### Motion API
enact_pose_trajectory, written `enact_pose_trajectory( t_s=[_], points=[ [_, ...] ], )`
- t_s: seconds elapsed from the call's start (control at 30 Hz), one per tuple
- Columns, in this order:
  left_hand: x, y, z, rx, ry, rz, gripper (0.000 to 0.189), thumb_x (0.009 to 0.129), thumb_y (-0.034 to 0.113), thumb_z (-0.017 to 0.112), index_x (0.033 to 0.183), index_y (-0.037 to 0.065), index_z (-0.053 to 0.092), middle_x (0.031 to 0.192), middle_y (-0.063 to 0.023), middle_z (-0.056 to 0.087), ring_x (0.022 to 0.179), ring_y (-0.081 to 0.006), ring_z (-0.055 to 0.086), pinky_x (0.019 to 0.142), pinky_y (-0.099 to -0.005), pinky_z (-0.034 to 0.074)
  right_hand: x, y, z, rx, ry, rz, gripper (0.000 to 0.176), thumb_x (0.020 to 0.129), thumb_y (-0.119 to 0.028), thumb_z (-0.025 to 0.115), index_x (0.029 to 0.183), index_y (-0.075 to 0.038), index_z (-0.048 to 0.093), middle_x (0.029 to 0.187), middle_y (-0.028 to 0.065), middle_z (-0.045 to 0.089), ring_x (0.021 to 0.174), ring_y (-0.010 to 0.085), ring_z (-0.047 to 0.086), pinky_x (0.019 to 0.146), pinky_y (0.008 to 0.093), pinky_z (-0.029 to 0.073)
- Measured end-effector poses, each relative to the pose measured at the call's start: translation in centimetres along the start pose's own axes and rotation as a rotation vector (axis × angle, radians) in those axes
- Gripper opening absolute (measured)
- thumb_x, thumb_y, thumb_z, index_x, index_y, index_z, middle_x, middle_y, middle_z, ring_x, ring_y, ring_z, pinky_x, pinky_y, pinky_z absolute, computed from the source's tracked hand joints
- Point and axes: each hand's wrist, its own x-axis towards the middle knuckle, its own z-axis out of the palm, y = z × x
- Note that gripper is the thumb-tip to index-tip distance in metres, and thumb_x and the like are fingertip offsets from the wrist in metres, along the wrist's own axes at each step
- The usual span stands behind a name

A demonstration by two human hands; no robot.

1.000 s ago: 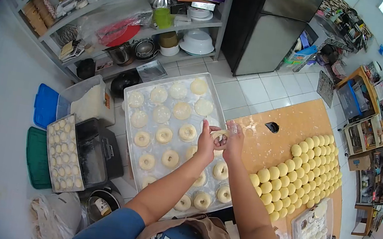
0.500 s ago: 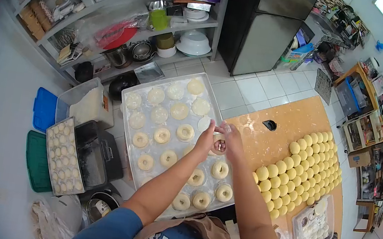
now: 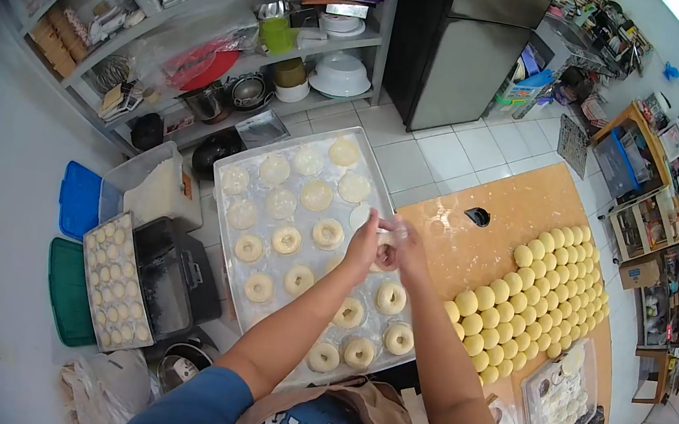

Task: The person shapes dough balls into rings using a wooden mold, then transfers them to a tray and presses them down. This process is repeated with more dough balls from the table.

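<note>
My left hand (image 3: 364, 246) and my right hand (image 3: 409, 252) meet above the right side of a large metal tray (image 3: 264, 232). Between them is a ring of pale dough (image 3: 386, 240), partly hidden, with fingers at its hole. Both hands are closed around it; the right hand's fingers are a little blurred. Flat dough rounds (image 3: 317, 195) on clear sheets lie across the tray's far part. Nearer to me are several dough rings (image 3: 327, 233), each with a hole in the middle.
Rows of yellow dough balls (image 3: 509, 312) cover the right of a wooden table (image 3: 454, 207). Beside them stands a clear container (image 3: 562, 394) of dough pieces. Left are a tray of small dough pieces (image 3: 117, 280), a black bin (image 3: 173, 266), and a flour tub (image 3: 158, 194).
The dough ring stays between my hands, whose fingers have shifted slightly around it. The view has moved a little; the dough on the tray looks the same.
</note>
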Motion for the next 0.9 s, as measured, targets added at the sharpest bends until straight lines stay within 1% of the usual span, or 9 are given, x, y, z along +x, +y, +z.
enact_pose_trajectory(
  t_s=[0.03, 0.1, 0.13, 0.23, 0.33, 0.53, 0.63, 0.73, 0.9],
  points=[
    [0.2, 0.0, -0.1, 0.150, -0.014, 0.045, 0.061, 0.098, 0.061, 0.027, 0.102, 0.009, 0.059, 0.080, -0.0062, 0.061, 0.068, -0.0131, 0.058, 0.062, -0.0272, 0.047, 0.0, -0.2, -0.4, -0.089, -0.108, 0.066, 0.042, 0.098, -0.042, 0.050, 0.111, -0.003, 0.059, 0.082, 0.0035, 0.062, 0.060, 0.0099, 0.054, 0.050, 0.0248, 0.042],
    [0.3, 0.0, -0.3, 0.453, -0.043, 0.127, 0.059, 0.098, 0.059, 0.028, 0.102, 0.009, 0.059, 0.082, -0.0059, 0.061, 0.068, -0.0125, 0.056, 0.061, -0.0270, 0.045, 0.7, 0.7, -0.1, -0.122, 0.001, -0.124, 0.043, 0.098, -0.043, 0.049, 0.111, -0.003, 0.059, 0.083, 0.0042, 0.062, 0.066, 0.0109, 0.057, 0.056, 0.0253, 0.045],
    [0.3, 0.0, -0.2, 0.283, -0.039, 0.102, 0.058, 0.098, 0.059, 0.029, 0.101, 0.009, 0.059, 0.080, -0.0051, 0.061, 0.065, -0.0119, 0.055, 0.058, -0.0264, 0.044, 1.1, 1.0, 0.2, -0.138, 0.055, -0.221, 0.043, 0.098, -0.043, 0.049, 0.111, -0.003, 0.059, 0.083, 0.0046, 0.062, 0.070, 0.0115, 0.058, 0.059, 0.0255, 0.046],
    [0.3, 0.4, 0.6, -0.231, -0.013, 0.054, 0.056, 0.099, 0.056, 0.029, 0.098, 0.010, 0.060, 0.071, -0.0014, 0.058, 0.054, -0.0104, 0.050, 0.051, -0.0249, 0.041, -0.1, -0.5, 1.1, 0.047, 0.155, -0.023, 0.049, 0.097, -0.046, 0.049, 0.113, 0.000, 0.059, 0.095, 0.0090, 0.064, 0.085, 0.0156, 0.061, 0.076, 0.0277, 0.048],
    [0.3, 1.5, -0.1, 0.102, -0.049, -0.066, 0.057, 0.099, 0.057, 0.029, 0.096, 0.009, 0.060, 0.069, -0.0009, 0.057, 0.056, -0.0096, 0.050, 0.054, -0.0245, 0.042, 2.0, 2.3, -0.4, -0.141, -0.035, -0.082, 0.049, 0.098, -0.045, 0.048, 0.114, 0.000, 0.059, 0.095, 0.0088, 0.064, 0.085, 0.0153, 0.060, 0.076, 0.0276, 0.048],
    [0.8, 0.7, -0.4, -0.027, -0.034, 0.049, 0.056, 0.099, 0.056, 0.034, 0.098, 0.007, 0.061, 0.073, -0.0012, 0.057, 0.061, -0.0078, 0.050, 0.057, -0.0224, 0.041, 2.3, 1.8, 0.3, 0.128, 0.201, -0.058, 0.044, 0.099, -0.042, 0.047, 0.112, -0.002, 0.060, 0.089, 0.0062, 0.063, 0.076, 0.0134, 0.059, 0.069, 0.0280, 0.049],
    [2.0, -0.1, -1.4, -0.074, -0.028, -0.010, 0.055, 0.099, 0.056, 0.035, 0.101, 0.007, 0.059, 0.077, -0.0027, 0.057, 0.063, -0.0091, 0.051, 0.058, -0.0234, 0.043, 2.3, 1.0, 0.0, 0.004, -0.099, 0.075, 0.040, 0.099, -0.040, 0.049, 0.105, -0.003, 0.060, 0.088, 0.0073, 0.062, 0.074, 0.0140, 0.060, 0.067, 0.0275, 0.049],
    [2.5, -0.6, -2.1, -0.031, -0.014, -0.067, 0.053, 0.099, 0.054, 0.036, 0.105, 0.006, 0.057, 0.084, -0.0049, 0.058, 0.069, -0.0113, 0.054, 0.061, -0.0261, 0.045, 3.8, 2.1, 0.4, 0.076, 0.087, -0.078, 0.034, 0.098, -0.037, 0.051, 0.101, -0.004, 0.058, 0.081, 0.0060, 0.060, 0.065, 0.0111, 0.057, 0.055, 0.0250, 0.047],
    [4.6, -1.9, -3.1, -0.194, 0.143, -0.052, 0.053, 0.099, 0.054, 0.036, 0.116, 0.006, 0.050, 0.097, -0.0072, 0.057, 0.079, -0.0147, 0.057, 0.070, -0.0309, 0.048, 7.0, 5.1, 1.6, 0.241, 0.144, -0.027, 0.030, 0.097, -0.032, 0.054, 0.104, -0.003, 0.055, 0.080, 0.0064, 0.059, 0.065, 0.0125, 0.058, 0.053, 0.0276, 0.048]
  ],
)
